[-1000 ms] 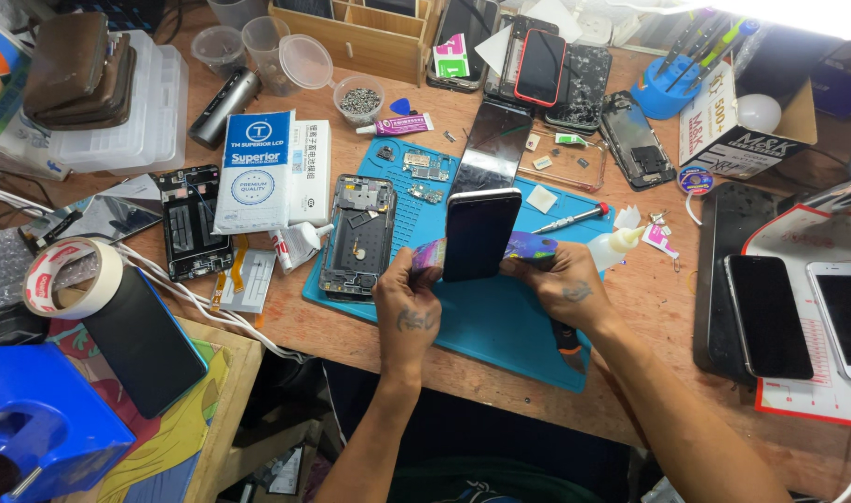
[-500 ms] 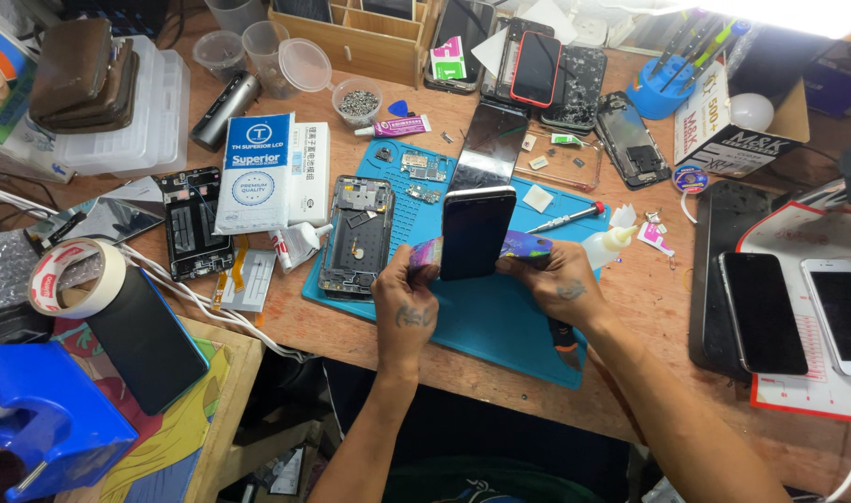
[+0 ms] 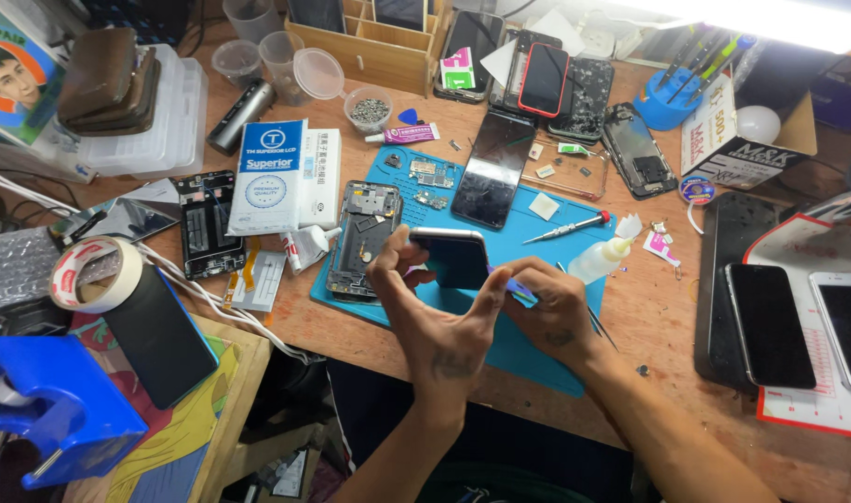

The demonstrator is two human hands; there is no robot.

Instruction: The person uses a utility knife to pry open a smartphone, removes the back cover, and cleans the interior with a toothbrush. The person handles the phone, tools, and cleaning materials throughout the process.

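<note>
Blue silicone covers the work mat [image 3: 537,359] at the middle of the bench, and everything else is best placed from it. Just above the mat's near half, the left hand [image 3: 441,321] holds a dark phone [image 3: 455,256] on edge, thumb on one side and curled fingers [image 3: 399,270] wrapped round the other, so the handset stands tilted and clear of the mat. The right hand [image 3: 554,312] pinches a thin bluish pry tool [image 3: 520,294] between thumb and fingertips, its end at the phone's right edge; how far it enters the seam cannot be told.

The likeliest trouble is the tool slipping or going in too deep: a twist under force could crack the glass or nick a cable inside. Since the phone is gripped only by its edges in the air, a slip could also drop it onto the stripped phone frame [image 3: 362,237] on the mat's left part. A screwdriver [image 3: 563,227] and a small glue bottle [image 3: 598,260] lie on the mat's right side, near the working wrist, and a sweeping move could knock the bottle over. Loose small boards [image 3: 424,174] at the mat's far edge could scatter likewise.
</note>
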